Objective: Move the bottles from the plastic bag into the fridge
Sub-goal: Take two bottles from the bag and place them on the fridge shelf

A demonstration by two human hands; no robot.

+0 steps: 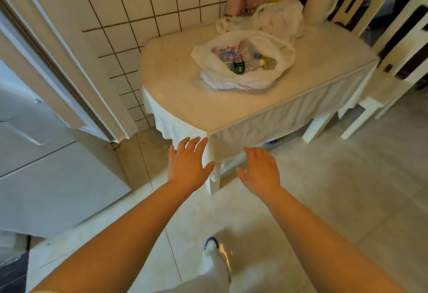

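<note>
A white plastic bag (243,77) lies open on the table (185,107), with several clear bottles (250,61) inside; one has a green label. The white fridge (46,165) stands at the left with its doors closed. My left hand (187,165) and my right hand (261,170) are stretched forward, palms down, fingers straight, just short of the table's near corner. Neither hand holds anything.
More bags and cloths (273,15) are piled at the table's back by the tiled wall. White chairs (393,49) stand at the right. A door frame (69,72) separates the fridge from the table. My leg and shoe (213,253) are on the tiled floor.
</note>
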